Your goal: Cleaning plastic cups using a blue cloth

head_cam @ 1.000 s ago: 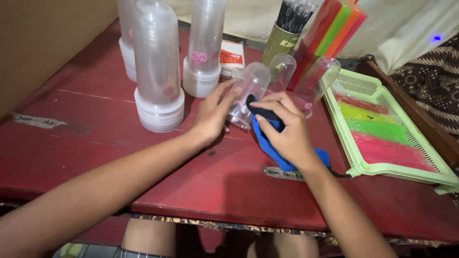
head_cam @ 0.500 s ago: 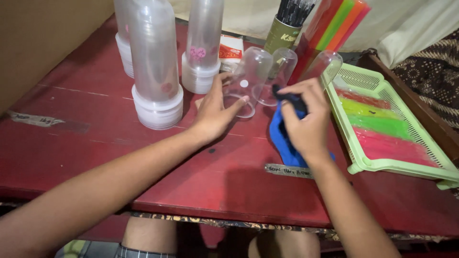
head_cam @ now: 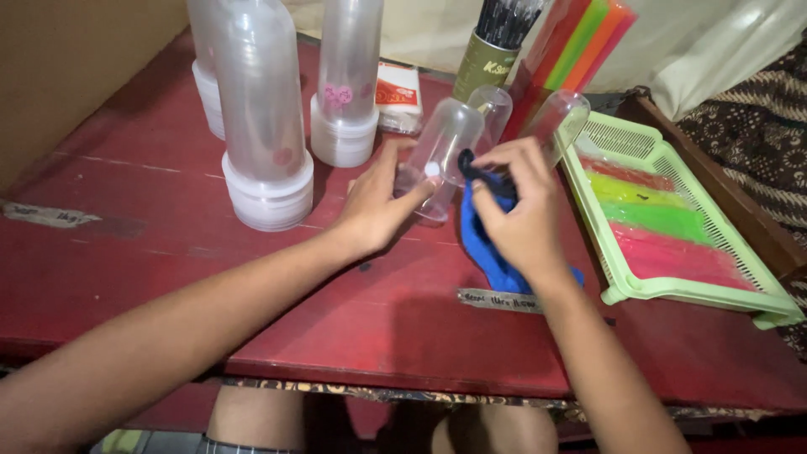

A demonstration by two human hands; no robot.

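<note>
The right hand [head_cam: 519, 214] has moved. One second ago it was lying low, beside the left hand [head_cam: 378, 206], with the blue cloth [head_cam: 487, 244] pressed under its palm. Then it went away to the right side and a little up. Now it has come back toward the left hand, and its fingertips pinch the dark end of the cloth just beside the mouth of the clear plastic cup [head_cam: 441, 147]. The left hand has turned this cup, so it is now more upright, leaning away from the person.
</note>
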